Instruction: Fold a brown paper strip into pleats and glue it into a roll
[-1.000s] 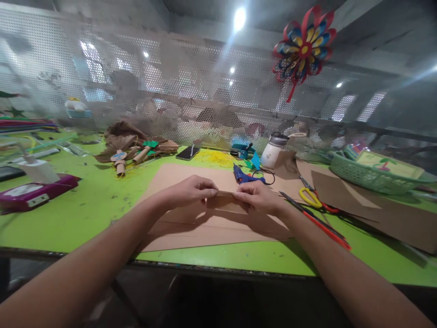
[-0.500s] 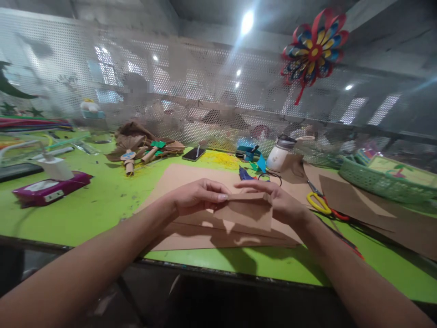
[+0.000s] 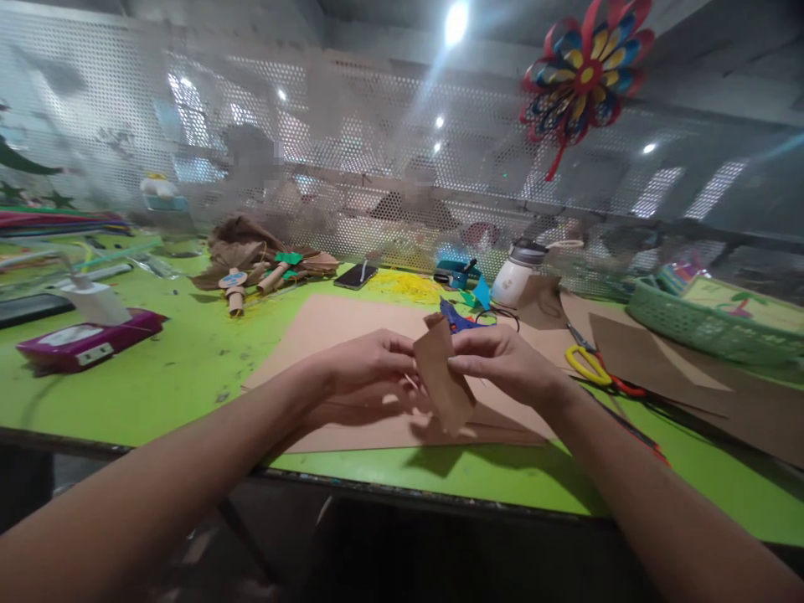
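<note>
paper piece: tipped from level to steep, mid-view, top toward 11 o'clock
table: green, brown sheets below the piece
right hand: 3 o'clock of it, pinching its edge
left hand: 9 o'clock, fingers curled; cannot tell their hold
paper edges: probably light, crisp, easily creased; best pinched here

And here they are, two bare arms: left arm and right arm, both smooth in outline, broad at the near end, narrowing steadily to a slim wrist! Bare as well, the left hand and the right hand, slender fingers on show. There's the right thumb, gently tapered, while the left fingertips blur into shadow, too dim to make out.
</note>
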Demonstrator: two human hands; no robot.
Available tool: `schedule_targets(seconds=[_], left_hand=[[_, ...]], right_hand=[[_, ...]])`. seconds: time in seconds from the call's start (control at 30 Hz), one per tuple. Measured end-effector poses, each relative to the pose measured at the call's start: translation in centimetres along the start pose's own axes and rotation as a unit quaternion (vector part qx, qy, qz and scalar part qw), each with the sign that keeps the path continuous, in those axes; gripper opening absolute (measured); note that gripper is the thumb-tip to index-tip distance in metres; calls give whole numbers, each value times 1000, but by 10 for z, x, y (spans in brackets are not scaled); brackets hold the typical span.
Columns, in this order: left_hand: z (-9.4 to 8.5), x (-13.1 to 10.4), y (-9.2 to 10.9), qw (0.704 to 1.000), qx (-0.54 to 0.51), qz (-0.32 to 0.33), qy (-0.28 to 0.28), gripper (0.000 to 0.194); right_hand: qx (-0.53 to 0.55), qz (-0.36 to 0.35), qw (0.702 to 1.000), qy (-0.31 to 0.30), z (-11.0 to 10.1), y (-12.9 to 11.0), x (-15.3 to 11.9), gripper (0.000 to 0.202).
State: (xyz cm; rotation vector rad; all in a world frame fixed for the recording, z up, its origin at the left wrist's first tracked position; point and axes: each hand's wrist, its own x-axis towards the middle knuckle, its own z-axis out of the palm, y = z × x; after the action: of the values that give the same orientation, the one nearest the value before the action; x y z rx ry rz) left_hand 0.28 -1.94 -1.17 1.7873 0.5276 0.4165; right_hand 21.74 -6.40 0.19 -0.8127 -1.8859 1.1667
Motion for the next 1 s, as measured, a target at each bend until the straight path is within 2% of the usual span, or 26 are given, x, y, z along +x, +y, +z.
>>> schedule_targets(seconds=[0.1,0.17,0.27,0.33,0.43,0.6,0.87,1.0], left_hand=[[-16,7,1,988,-38,11,146,25],[-18,9,2,983,-33,10,178,28],[-9,8,3,984,108,-7,144,32],[1,5,2,960,245,-22,133,33],[9,1,0,937,332,-39,101,31],[3,4,-2,909,412,2,66,28],[3,6,-3,879,471,42,59,21],[5,5,-6,869,486,66,68,20]], right_hand=[[-112,36,993,-26,-6,7,4,23],[-211,30,976,-52,-6,12,7,22],[-328,7,942,-70,-1,19,12,19],[-372,8,926,-67,4,20,13,19],[-397,13,915,-65,12,18,10,19],[-409,-9,911,-47,19,11,3,22],[-393,-4,918,-50,17,10,1,19],[-425,-37,904,-41,20,11,-1,21]])
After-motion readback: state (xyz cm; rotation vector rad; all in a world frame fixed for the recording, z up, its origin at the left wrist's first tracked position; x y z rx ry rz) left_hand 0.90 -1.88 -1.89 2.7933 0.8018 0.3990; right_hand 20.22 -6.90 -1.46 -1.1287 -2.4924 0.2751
